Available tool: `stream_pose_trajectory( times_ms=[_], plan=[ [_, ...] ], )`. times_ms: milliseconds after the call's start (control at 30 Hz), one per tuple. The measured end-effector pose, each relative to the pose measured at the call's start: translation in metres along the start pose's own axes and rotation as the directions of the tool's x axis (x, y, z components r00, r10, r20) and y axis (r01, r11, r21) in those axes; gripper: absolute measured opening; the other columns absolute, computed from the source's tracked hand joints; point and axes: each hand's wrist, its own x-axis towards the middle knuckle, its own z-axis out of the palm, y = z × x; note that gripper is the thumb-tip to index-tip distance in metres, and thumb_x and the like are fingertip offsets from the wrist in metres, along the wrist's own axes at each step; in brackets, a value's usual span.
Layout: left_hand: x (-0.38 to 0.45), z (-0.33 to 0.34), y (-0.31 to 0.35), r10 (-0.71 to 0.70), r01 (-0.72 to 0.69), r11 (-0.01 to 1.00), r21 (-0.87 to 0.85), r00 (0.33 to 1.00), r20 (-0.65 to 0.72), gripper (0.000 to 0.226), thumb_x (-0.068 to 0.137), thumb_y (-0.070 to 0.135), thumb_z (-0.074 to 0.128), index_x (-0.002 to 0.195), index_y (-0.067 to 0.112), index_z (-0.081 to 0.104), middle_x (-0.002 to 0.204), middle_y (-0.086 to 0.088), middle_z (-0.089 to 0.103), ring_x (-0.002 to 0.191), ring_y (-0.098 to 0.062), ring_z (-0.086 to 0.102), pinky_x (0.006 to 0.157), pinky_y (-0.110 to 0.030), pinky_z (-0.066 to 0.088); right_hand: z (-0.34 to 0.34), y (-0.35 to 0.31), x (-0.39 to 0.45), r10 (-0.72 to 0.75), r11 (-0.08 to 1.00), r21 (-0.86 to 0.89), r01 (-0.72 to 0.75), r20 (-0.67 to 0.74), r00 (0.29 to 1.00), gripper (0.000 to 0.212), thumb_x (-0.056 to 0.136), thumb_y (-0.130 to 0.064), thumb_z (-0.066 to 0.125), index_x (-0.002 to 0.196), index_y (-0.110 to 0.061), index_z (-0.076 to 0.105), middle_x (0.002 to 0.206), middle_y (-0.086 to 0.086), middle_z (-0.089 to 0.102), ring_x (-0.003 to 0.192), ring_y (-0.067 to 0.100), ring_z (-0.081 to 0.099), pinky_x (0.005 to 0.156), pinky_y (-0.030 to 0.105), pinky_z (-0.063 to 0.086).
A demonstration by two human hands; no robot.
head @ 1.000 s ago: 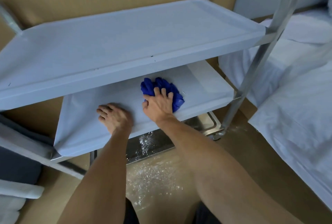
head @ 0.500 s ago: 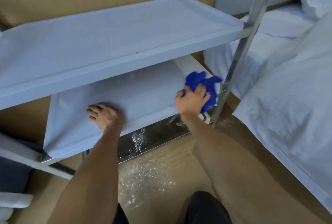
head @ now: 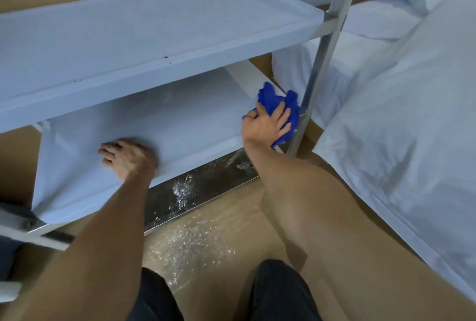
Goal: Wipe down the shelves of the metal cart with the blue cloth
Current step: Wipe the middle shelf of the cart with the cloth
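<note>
The metal cart has a pale top shelf (head: 144,37) and a middle shelf (head: 167,119) below it, both in front of me. My right hand (head: 266,127) grips the bunched blue cloth (head: 273,99) at the right end of the middle shelf, close to the cart's right upright post (head: 322,63). Near the shelf's front edge on the left, my left hand (head: 127,157) rests on the surface with its fingers curled under. The shiny bottom shelf (head: 203,186) shows under the middle one, dusted with white powder.
White powder (head: 190,246) is scattered on the brown floor in front of the cart. A bed with white sheets (head: 401,127) stands close on the right. My knees in dark trousers (head: 280,292) are at the bottom. A brown wall lies behind the cart.
My right hand has swept the blue cloth from the middle of the shelf to its right end, then stayed there. My left hand has kept its place on the shelf.
</note>
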Motion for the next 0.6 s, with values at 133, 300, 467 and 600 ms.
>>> stream_pose_trajectory(
  times_ms=[133, 300, 467, 600],
  plan=[
    [-0.001, 0.001, 0.005, -0.004, 0.004, 1.0, -0.005, 1.0, 0.007, 0.057, 0.097, 0.02, 0.034, 0.148, -0.005, 0.025, 0.157, -0.03, 0.012, 0.145, -0.043, 0.01, 0.114, -0.049, 0.017, 0.01, 0.029, 0.028, -0.02, 0.993, 0.116, 0.038, -0.149, 0.989, 0.033, 0.09, -0.032, 0.05, 0.114, -0.033, 0.074, 0.153, 0.009, 0.043, 0.144, 0.033, 0.03, 0.118, 0.054, 0.018],
    [-0.008, -0.007, 0.011, -0.012, 0.013, 1.0, 0.021, 1.0, -0.024, 0.056, 0.099, 0.028, 0.031, 0.144, -0.007, 0.034, 0.152, -0.031, 0.025, 0.14, -0.044, 0.022, 0.11, -0.048, 0.025, 0.018, 0.029, 0.03, -0.012, 0.996, 0.09, 0.028, -0.177, 0.984, 0.032, 0.089, -0.032, 0.052, 0.111, -0.032, 0.075, 0.151, 0.01, 0.046, 0.142, 0.034, 0.034, 0.117, 0.052, 0.017],
    [-0.054, -0.007, 0.058, 0.145, -0.142, 0.989, -0.043, 0.988, 0.062, 0.055, 0.098, 0.028, 0.032, 0.141, -0.006, 0.039, 0.153, -0.029, 0.025, 0.141, -0.042, 0.02, 0.113, -0.048, 0.024, 0.009, 0.024, 0.025, 0.016, 0.997, 0.074, -0.007, -0.111, 0.994, 0.035, 0.093, -0.033, 0.048, 0.119, -0.032, 0.071, 0.156, 0.011, 0.037, 0.146, 0.035, 0.026, 0.119, 0.053, 0.012],
    [-0.072, 0.006, 0.087, 0.252, -0.247, 0.962, -0.116, 0.967, 0.031, 0.05, 0.095, 0.03, 0.035, 0.131, -0.002, 0.05, 0.149, -0.024, 0.033, 0.137, -0.039, 0.028, 0.112, -0.048, 0.029, 0.006, 0.044, 0.042, -0.07, 0.991, 0.099, 0.084, -0.142, 0.987, 0.038, 0.093, -0.032, 0.048, 0.125, -0.032, 0.068, 0.157, 0.013, 0.037, 0.145, 0.035, 0.028, 0.119, 0.054, 0.016]
  ],
)
